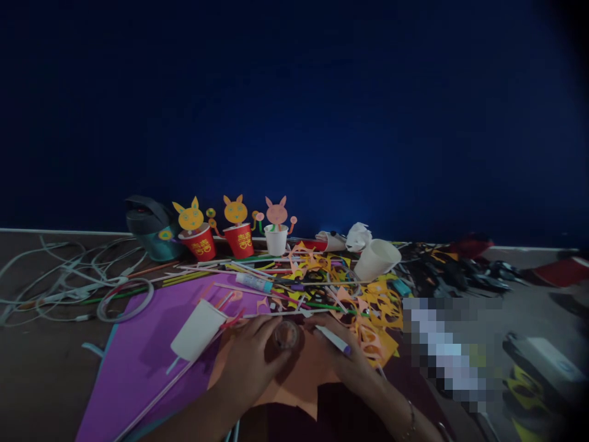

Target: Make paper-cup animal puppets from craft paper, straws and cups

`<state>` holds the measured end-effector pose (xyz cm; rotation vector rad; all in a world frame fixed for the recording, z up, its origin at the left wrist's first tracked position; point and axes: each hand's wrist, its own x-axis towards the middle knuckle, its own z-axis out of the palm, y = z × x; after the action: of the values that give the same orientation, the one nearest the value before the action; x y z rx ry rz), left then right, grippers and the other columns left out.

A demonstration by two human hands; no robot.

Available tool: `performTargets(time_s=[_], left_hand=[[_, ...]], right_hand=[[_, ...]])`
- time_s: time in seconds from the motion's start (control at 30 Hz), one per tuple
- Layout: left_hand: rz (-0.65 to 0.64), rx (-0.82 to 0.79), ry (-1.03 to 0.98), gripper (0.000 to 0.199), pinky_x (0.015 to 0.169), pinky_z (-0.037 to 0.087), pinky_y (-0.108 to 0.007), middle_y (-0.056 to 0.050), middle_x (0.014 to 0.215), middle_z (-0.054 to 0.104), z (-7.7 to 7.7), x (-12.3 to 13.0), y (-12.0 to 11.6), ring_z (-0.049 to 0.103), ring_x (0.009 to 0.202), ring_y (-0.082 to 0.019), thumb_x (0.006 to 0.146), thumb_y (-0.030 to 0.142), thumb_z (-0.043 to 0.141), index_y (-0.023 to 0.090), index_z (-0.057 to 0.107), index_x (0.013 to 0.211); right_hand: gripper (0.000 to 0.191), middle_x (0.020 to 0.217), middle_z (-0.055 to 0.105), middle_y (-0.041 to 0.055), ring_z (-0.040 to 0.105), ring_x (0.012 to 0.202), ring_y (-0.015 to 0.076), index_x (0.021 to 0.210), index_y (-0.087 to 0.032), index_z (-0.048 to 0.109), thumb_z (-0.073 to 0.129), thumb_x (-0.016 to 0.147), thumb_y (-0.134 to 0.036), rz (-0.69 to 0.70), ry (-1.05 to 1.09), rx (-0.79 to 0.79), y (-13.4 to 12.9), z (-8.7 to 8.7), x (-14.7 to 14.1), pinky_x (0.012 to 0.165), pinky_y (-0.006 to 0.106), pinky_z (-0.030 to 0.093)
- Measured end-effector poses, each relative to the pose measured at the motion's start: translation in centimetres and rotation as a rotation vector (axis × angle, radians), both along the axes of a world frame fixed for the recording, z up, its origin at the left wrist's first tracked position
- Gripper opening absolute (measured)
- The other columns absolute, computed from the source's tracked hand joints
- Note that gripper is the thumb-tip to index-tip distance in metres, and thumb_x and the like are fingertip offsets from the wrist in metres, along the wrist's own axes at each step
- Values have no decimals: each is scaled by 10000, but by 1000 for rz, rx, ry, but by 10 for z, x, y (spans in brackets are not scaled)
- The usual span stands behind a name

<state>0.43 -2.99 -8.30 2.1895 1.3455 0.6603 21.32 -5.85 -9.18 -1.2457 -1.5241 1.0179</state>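
Observation:
My left hand (251, 353) is closed around a small round, see-through object (286, 335) and keeps it against a sheet of orange paper (294, 383). Its exact kind I cannot make out. In my right hand (352, 362) is a white marker (333, 339) with a purple end, its other end pointing toward the round object. Under the orange sheet and to its left lies purple paper (151, 344). A white paper cup (197, 331) with coloured strips is tipped over on the purple paper, left of my left hand.
At the back stand two red cups (239, 242) and a white cup (277, 241) with paper animal heads. Cut paper scraps (377, 307), a glue stick (254, 282) and thin sticks lie ahead. Cables (69, 282) and a teal container (156, 236) are left; a blurred patch is right.

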Motion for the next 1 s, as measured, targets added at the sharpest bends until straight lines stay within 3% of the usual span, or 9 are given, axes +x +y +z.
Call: performTargets(time_s=[0.4, 0.63, 0.83, 1.0], left_hand=[[-11, -34, 33, 389, 938, 461, -410, -60, 1192, 628, 1, 2, 1, 583, 1089, -251, 784, 310, 607, 242, 571, 1165], [-28, 24, 45, 383, 899, 494, -413, -77, 1169, 640, -1, 1, 0, 602, 1060, -256, 789, 298, 595, 234, 570, 1166], [-23, 50, 155, 442, 890, 515, -449, -90, 1170, 648, -11, 0, -6, 616, 1053, -276, 746, 288, 625, 213, 563, 1177], [-42, 127, 198, 458, 808, 562, -411, -91, 1144, 661, -20, -3, -7, 645, 1002, -259, 746, 303, 627, 207, 544, 1187]], right_hand=[[209, 1006, 623, 64, 587, 959, 190, 1043, -228, 620, 448, 932, -272, 40, -121, 83, -3, 8, -2, 846, 295, 470], [244, 1029, 605, 67, 577, 977, 192, 1113, -247, 601, 432, 937, -235, 94, -161, 92, -6, 15, -3, 855, 305, 480], [274, 1039, 591, 55, 577, 970, 176, 1155, -271, 564, 443, 927, -179, 82, -222, 77, -9, 14, -2, 842, 292, 486], [300, 1057, 601, 61, 583, 995, 179, 1170, -266, 548, 426, 919, -158, 104, -321, 63, -8, 18, 1, 843, 283, 506]])
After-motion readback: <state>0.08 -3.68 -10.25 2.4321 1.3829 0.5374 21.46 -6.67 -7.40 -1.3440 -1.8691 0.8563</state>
